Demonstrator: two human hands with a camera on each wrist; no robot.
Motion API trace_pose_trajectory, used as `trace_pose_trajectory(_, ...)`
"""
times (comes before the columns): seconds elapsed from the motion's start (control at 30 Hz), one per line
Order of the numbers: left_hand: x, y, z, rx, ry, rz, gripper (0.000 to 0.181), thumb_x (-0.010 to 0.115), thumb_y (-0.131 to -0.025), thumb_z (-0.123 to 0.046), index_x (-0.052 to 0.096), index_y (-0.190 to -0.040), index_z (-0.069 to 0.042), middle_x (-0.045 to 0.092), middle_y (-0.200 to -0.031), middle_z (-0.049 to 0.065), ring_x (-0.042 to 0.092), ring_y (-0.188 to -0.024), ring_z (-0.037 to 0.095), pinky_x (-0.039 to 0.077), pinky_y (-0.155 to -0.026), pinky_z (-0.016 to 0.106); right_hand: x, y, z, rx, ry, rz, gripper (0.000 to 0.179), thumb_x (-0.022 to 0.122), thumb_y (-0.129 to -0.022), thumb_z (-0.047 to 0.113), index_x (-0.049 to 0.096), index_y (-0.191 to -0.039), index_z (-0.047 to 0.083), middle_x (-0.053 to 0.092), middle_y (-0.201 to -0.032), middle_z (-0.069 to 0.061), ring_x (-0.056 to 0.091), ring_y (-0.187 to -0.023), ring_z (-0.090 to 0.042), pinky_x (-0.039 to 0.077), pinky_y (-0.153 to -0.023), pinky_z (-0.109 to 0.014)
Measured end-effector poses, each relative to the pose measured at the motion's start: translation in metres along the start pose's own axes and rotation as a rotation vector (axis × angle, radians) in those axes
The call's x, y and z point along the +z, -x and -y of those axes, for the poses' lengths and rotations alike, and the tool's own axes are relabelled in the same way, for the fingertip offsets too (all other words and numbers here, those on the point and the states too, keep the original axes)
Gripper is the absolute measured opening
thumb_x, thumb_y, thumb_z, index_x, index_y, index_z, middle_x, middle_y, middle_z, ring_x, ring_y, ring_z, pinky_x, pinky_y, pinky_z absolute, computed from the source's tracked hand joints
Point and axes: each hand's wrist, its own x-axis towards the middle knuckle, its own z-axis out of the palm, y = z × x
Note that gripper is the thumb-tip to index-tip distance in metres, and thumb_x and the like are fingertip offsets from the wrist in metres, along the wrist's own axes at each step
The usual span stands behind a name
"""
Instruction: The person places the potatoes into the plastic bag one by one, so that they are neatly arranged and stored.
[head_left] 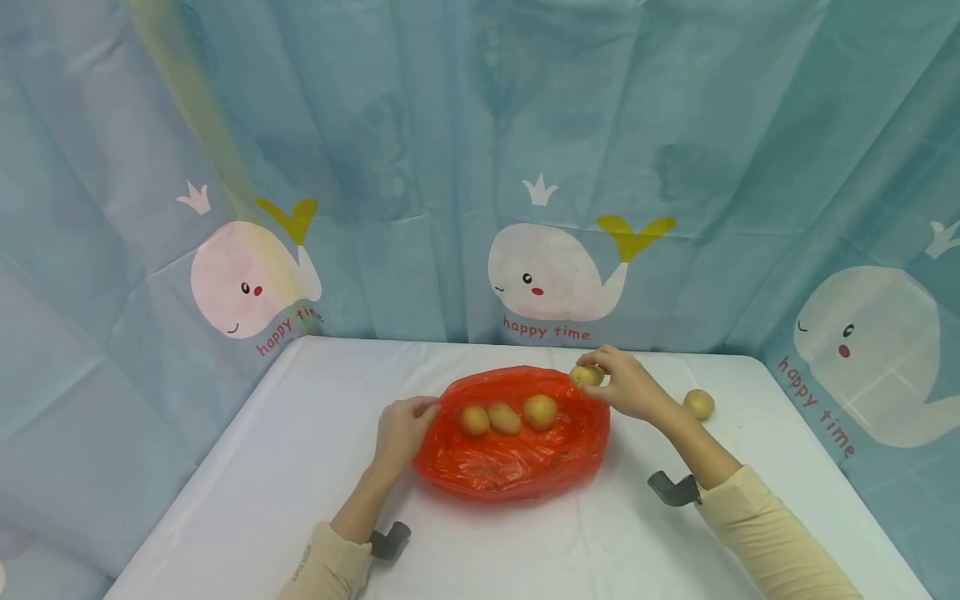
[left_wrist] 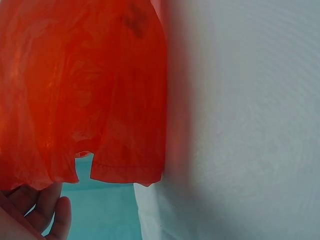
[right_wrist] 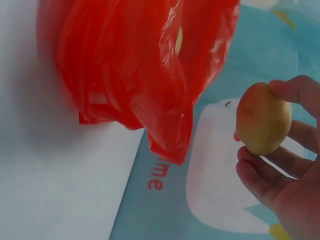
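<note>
A red plastic bag [head_left: 510,475] lies spread open on the white table, with three potatoes in its mouth: one at the left [head_left: 474,420], a middle potato [head_left: 504,418] and a right potato [head_left: 540,412]. My left hand [head_left: 402,432] pinches the bag's left edge between thumb and fingers; in the left wrist view its fingers [left_wrist: 48,210] sit against the red plastic. By the bag's right rim, my right hand [head_left: 628,385] holds another potato [right_wrist: 264,119] between thumb and fingertips, raised above the table.
One more potato [head_left: 699,404] rests on the white table [head_left: 315,417], right of the bag and close to the right forearm. A blue curtain [head_left: 420,275] printed with whales hangs behind the table's back edge. Dark wrist-camera mounts [head_left: 675,490] stick out from both sleeves.
</note>
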Motion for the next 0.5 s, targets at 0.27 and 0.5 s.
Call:
trace_pose_trajectory(0.27, -0.001, -0.001, -0.002, 0.021, -0.004, -0.024, 0.023, 0.066, -0.093, -0.02, 0.074, -0.11, -0.007, 0.075, -0.106, 0.01, 0.068, -0.1, 0.028, 0.058, -0.09, 0.044, 0.008, -0.004, 0.011, -0.05, -0.041, 0.008, 0.031, 0.073, -0.084, 0.018, 0.067, -0.113, 0.008, 0.063, -0.106, -0.007, 0.058, -0.099, -0.026, 0.055, -0.089, -0.051)
trace_pose_trajectory(0.5, 0.001, -0.002, 0.0, 0.026, -0.006, -0.029, 0.024, 0.066, -0.093, -0.021, 0.073, -0.111, -0.008, 0.075, -0.107, 0.009, 0.067, -0.097, 0.026, 0.059, -0.088, 0.042, 0.022, -0.007, 0.019, -0.076, -0.054, 0.025, 0.032, 0.074, -0.085, 0.018, 0.067, -0.114, 0.009, 0.064, -0.105, -0.006, 0.058, -0.096, -0.022, 0.056, -0.086, -0.044)
